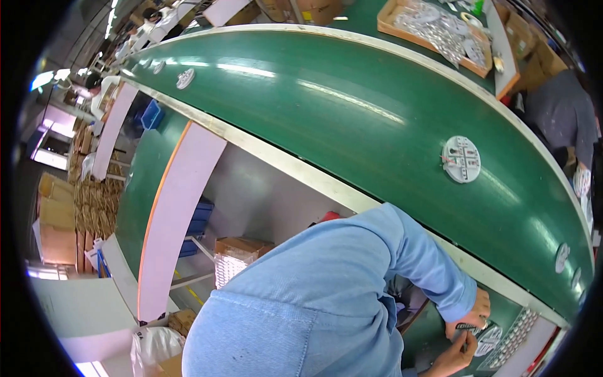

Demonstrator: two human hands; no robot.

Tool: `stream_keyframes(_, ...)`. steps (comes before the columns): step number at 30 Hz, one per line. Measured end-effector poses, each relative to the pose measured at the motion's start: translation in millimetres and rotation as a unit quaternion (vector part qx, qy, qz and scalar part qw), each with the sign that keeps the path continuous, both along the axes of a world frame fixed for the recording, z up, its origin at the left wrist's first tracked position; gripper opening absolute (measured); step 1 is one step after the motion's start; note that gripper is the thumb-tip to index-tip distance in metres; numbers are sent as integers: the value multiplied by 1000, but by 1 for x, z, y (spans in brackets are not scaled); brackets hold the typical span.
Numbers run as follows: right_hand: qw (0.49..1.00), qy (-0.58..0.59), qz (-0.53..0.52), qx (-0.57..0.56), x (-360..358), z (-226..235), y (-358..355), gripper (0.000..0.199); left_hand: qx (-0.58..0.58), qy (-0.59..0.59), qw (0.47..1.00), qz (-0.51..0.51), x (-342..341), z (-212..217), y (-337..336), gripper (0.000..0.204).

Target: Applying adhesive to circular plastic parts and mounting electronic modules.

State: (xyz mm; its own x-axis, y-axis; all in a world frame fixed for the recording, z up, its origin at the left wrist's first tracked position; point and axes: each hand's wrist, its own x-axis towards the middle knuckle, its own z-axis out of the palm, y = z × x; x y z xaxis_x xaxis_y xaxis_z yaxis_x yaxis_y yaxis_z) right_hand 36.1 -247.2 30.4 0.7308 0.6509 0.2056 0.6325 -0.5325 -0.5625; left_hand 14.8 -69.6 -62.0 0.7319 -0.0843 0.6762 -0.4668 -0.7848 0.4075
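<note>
view: the head camera is tilted strongly; a light blue sleeve and shoulder (326, 295) fill the lower middle and hide much of the work place.
left hand: the left hand (472, 312) comes out of the blue cuff at the lower right and rests on the edge of a small dark strip part (468, 326); its fingers are curled around it, so it is holding, not spread.
right hand: the right hand (453, 359) is just below, the fingers pinched narrow on something thin and dark that touches the same part; i cannot tell if it is a tool or a wire.
thing in work: a round white disc (488, 340) with a printed pattern lies on the green tabletop (433, 336) directly beside both hands, partly under the strip part.
near it: a tray of small round pieces in rows (514, 339) lies just to the right of the disc.
conveyor: a wide green belt (352, 119) runs above; a finished-looking round white disc (461, 159) lies on it, well apart from the hands, and more discs (184, 78) lie far up the belt.
step in hand: i judge that the small part is being fitted onto the disc, and it is not yet seated.
next move needs: probably a steady hold by the left hand while the right one presses or fixes the part exactly in place; the view is small here, so this is not certain.
others: another person in grey (559, 116) works at the far right, by a wooden tray of discs (433, 28).
</note>
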Motion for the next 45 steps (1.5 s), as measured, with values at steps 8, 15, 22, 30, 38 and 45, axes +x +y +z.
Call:
stream_keyframes(8,986,72,37,-148,10,44,12,31,-12,33,999,-14,-9,12,-2,74)
stream_keyframes(15,990,130,-31,-50,53,5,-35,16,-30,91,982,-161,14,50,6,59)
stream_keyframes(22,991,-86,25,95,8,-26,34,14,-46,180,981,-50,-23,46,56,87)
stream_keyframes(30,990,-91,-1,107,16,-17,9,16,-5,184,979,-88,-1,54,34,90)
stream_keyframes(38,993,-41,-20,110,27,9,3,22,11,200,976,-88,-2,55,41,94)
stream_keyframes(45,903,-119,-412,5,213,2,-90,44,21,199,976,-86,2,61,34,93)
